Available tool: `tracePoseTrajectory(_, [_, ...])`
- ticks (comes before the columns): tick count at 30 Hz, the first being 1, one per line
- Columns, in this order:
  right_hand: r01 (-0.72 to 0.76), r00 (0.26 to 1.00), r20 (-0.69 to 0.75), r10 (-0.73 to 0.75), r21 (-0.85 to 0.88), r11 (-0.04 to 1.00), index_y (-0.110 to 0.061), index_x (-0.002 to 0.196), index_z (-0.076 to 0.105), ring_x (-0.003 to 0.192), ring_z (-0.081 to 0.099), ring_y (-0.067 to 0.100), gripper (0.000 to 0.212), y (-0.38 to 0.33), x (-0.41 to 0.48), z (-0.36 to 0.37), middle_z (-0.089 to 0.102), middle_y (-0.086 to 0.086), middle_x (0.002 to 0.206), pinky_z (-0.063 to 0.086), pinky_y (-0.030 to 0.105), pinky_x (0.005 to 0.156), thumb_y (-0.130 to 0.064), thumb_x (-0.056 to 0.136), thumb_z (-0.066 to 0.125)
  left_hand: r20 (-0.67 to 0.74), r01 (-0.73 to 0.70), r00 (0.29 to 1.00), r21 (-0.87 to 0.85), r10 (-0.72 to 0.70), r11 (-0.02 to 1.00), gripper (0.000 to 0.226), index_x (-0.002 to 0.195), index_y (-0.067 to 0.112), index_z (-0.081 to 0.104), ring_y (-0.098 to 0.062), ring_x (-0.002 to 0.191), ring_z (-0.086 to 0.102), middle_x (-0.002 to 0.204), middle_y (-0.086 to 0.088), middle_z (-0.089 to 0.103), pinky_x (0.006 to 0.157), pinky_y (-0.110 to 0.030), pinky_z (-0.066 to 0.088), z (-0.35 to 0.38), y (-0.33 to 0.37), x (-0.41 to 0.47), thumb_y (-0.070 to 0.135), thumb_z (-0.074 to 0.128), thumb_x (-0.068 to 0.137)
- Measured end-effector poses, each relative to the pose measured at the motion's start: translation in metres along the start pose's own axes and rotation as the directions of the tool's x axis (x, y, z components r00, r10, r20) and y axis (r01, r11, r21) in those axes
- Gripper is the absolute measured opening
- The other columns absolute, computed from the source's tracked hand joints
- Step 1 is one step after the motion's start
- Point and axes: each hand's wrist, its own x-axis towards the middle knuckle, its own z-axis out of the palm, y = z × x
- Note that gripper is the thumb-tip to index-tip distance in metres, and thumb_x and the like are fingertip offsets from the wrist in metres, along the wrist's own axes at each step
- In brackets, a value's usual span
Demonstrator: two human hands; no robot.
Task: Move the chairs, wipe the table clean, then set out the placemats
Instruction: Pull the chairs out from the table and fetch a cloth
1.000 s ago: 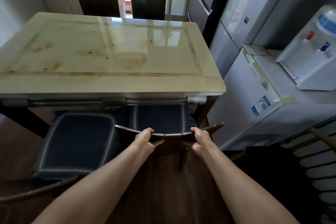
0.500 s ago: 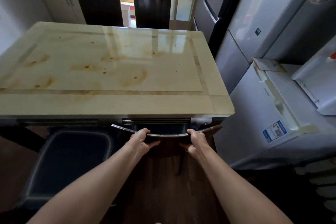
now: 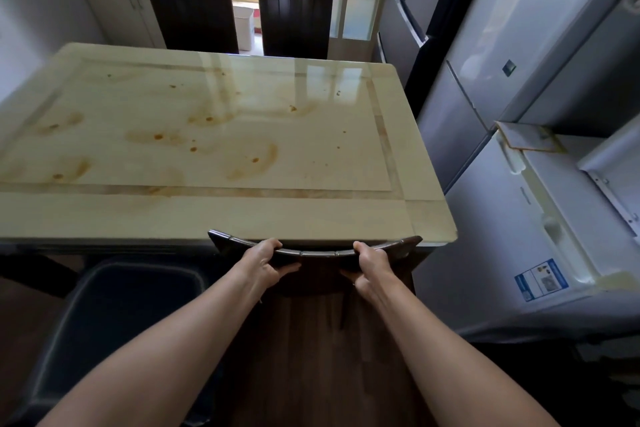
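A glossy cream table (image 3: pixel 214 215) carries brown stains and specks across its top. At its near edge, the curved dark top rail of a chair (image 3: pixel 317 251) presses against the tabletop; the seat is hidden under the table. My left hand (image 3: pixel 263 262) grips the rail left of centre. My right hand (image 3: pixel 372 265) grips it right of centre. A second chair with a dark blue seat cushion (image 3: pixel 124 315) stands to the left, partly under the table. Two dark high-backed chairs (image 3: pixel 192 9) (image 3: pixel 294 15) stand at the far side. No placemats or cloth show.
Grey refrigerators (image 3: pixel 485 55) line the right side. A low white chest freezer (image 3: pixel 540 229) with a blue label stands close to the table's right corner, leaving a narrow gap. White cabinets (image 3: pixel 114 0) stand at the back left. A dark wood floor (image 3: pixel 311 357) lies underfoot.
The chair in my hands has slid forward under the table until its top rail meets the table edge. Its blue seat cushion is now hidden. My view has moved closer to the table.
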Motion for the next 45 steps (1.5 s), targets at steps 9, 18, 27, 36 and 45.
tracePoseTrajectory(9, [-0.022,1.0,0.007,0.022,-0.027,0.999,-0.008,0.088,0.052,0.095,0.055,0.03,0.006,-0.01,0.016,0.011,0.056,0.019,0.11,0.047,0.055,0.094,-0.011,0.092,0.054,0.01,0.04,0.999,0.016,-0.041,0.999,0.009,0.084,0.0,0.042,-0.042,0.125,0.042,0.132,-0.024,0.04,0.095,-0.063,0.041,0.01,0.017,0.009,-0.002,0.046,0.091])
tracePoseTrajectory(18, [-0.016,0.996,0.091,0.017,-0.011,1.0,-0.003,0.123,0.052,0.104,0.059,0.032,0.034,-0.008,0.001,0.002,0.059,0.017,0.12,0.051,0.047,0.083,-0.024,0.096,0.053,0.037,-0.015,0.999,0.052,0.013,0.999,0.034,0.125,0.003,0.047,-0.039,0.123,0.047,0.134,-0.021,0.048,0.092,-0.057,0.046,0.002,0.012,-0.011,0.014,0.054,0.094])
tracePoseTrajectory(27, [0.027,0.992,0.123,-0.026,-0.006,1.0,-0.005,0.145,0.027,0.13,0.041,0.04,0.064,0.03,-0.068,0.023,0.031,0.017,0.15,0.041,0.053,0.103,-0.031,0.094,0.056,0.132,-0.131,0.986,0.239,0.101,0.962,0.045,0.136,-0.005,0.037,-0.041,0.128,0.044,0.138,-0.031,0.042,0.1,-0.044,0.041,-0.044,0.017,-0.063,0.021,0.043,0.1])
tracePoseTrajectory(36, [0.086,0.986,0.148,-0.08,-0.032,0.996,-0.003,0.148,0.014,0.131,0.037,0.048,0.064,0.124,-0.221,0.073,0.022,0.029,0.15,0.039,0.05,0.105,-0.026,0.099,0.047,0.271,-0.216,0.952,0.255,0.144,0.943,0.051,0.146,0.002,0.023,-0.044,0.138,0.028,0.148,-0.031,0.026,0.114,-0.047,0.029,-0.187,0.025,-0.163,0.019,0.038,0.101])
tracePoseTrajectory(45, [0.178,0.945,0.298,-0.139,-0.109,0.978,0.002,0.142,0.024,0.125,0.043,0.046,0.055,0.211,-0.373,0.14,0.031,0.03,0.141,0.042,0.048,0.103,-0.026,0.1,0.046,0.252,-0.301,0.937,0.232,0.242,0.925,0.049,0.146,0.004,0.024,-0.042,0.137,0.031,0.147,-0.029,0.029,0.112,-0.045,0.03,-0.345,0.054,-0.248,0.021,0.036,0.102])
